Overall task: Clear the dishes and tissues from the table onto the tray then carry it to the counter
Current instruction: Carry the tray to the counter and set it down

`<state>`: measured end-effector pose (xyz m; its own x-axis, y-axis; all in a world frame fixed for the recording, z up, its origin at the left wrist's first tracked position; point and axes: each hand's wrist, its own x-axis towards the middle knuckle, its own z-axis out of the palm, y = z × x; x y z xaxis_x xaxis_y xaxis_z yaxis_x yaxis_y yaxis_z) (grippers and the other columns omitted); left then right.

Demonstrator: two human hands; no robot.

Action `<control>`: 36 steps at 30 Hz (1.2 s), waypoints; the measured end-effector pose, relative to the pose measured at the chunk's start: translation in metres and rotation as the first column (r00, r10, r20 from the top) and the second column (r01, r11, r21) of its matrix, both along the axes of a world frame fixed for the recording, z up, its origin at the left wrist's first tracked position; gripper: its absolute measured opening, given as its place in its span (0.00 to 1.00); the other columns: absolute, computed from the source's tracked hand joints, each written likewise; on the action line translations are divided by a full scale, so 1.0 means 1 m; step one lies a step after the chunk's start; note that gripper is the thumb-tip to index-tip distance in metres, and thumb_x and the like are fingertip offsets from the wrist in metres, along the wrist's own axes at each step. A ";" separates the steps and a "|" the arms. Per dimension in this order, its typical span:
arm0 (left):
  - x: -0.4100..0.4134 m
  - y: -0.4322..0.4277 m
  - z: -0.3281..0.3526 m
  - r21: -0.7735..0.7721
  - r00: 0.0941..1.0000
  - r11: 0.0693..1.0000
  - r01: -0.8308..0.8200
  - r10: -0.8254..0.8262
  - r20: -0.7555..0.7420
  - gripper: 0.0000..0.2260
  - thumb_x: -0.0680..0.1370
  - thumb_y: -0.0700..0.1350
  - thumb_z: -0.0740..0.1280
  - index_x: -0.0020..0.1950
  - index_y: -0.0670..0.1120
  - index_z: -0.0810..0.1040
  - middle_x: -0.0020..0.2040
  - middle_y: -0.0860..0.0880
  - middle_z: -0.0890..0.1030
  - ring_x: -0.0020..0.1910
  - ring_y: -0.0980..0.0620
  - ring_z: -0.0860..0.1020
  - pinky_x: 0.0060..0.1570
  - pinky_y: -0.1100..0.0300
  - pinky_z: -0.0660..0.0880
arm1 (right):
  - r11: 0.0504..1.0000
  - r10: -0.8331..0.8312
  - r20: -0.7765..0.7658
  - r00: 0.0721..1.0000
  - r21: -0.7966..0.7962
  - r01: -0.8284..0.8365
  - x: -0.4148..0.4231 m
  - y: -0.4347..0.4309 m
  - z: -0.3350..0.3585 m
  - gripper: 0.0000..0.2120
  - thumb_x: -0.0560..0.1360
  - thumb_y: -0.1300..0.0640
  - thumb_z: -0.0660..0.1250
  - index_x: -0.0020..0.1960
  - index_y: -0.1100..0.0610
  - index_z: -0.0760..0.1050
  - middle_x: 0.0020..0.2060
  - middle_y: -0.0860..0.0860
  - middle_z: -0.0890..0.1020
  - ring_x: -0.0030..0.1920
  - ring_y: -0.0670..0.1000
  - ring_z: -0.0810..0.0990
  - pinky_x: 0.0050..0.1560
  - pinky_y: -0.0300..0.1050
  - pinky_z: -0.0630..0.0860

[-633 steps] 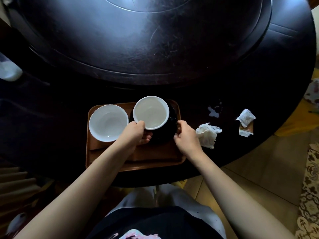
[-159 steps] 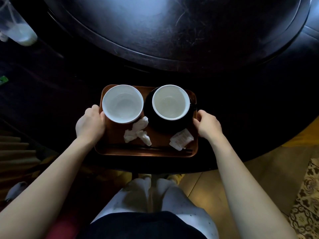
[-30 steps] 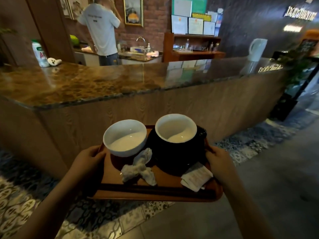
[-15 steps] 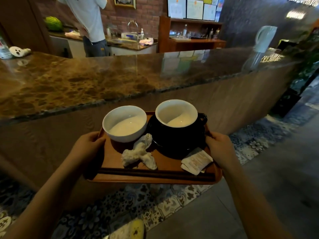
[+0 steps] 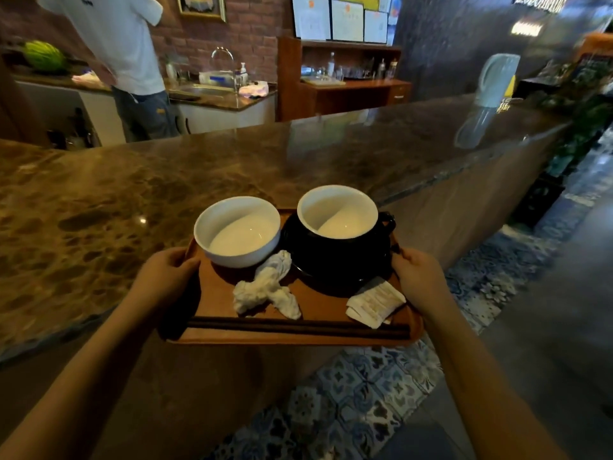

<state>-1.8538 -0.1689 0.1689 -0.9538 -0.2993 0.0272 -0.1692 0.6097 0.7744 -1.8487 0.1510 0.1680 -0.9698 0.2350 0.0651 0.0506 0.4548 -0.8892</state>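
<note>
Head view: I carry the brown rectangular plastic tray (image 5: 318, 307), left hand (image 5: 166, 277) and right hand (image 5: 418, 277) each clamped on a short edge to balance it, just above the brown marble counter (image 5: 232, 167).

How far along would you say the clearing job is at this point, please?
Loaded: the white bowl, black cup, crumpled tissue and folded packet sit on the tray. In hand: the left hand and right hand grip its sides at the counter's edge. Left: setting it down there.
</note>
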 end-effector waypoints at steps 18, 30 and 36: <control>-0.233 -0.005 -0.018 -0.233 0.997 0.971 -0.059 0.070 0.039 0.11 0.78 0.44 0.60 0.54 0.39 0.77 0.40 0.47 0.76 0.39 0.49 0.74 0.40 0.56 0.69 | 0.993 0.012 0.039 0.999 0.114 -0.017 -0.243 -0.004 -0.017 0.21 0.78 0.60 0.59 0.27 0.57 0.61 0.25 0.52 0.64 0.28 0.48 0.62 0.29 0.42 0.58; -0.362 -0.011 -0.030 -0.495 0.982 0.860 -0.123 0.178 0.065 0.11 0.79 0.47 0.57 0.51 0.41 0.75 0.41 0.45 0.78 0.38 0.49 0.74 0.35 0.56 0.69 | 0.951 0.121 0.090 0.989 0.275 -0.141 -0.419 -0.010 -0.021 0.16 0.79 0.59 0.56 0.32 0.57 0.66 0.29 0.51 0.69 0.30 0.47 0.66 0.31 0.40 0.64; -0.403 -0.025 -0.029 -0.541 0.983 0.839 -0.050 0.138 0.124 0.12 0.78 0.48 0.57 0.50 0.40 0.74 0.47 0.40 0.80 0.38 0.47 0.73 0.36 0.56 0.69 | 0.916 0.155 0.111 0.982 0.356 -0.185 -0.470 -0.019 -0.027 0.16 0.79 0.57 0.57 0.33 0.58 0.69 0.30 0.52 0.72 0.32 0.50 0.70 0.31 0.43 0.66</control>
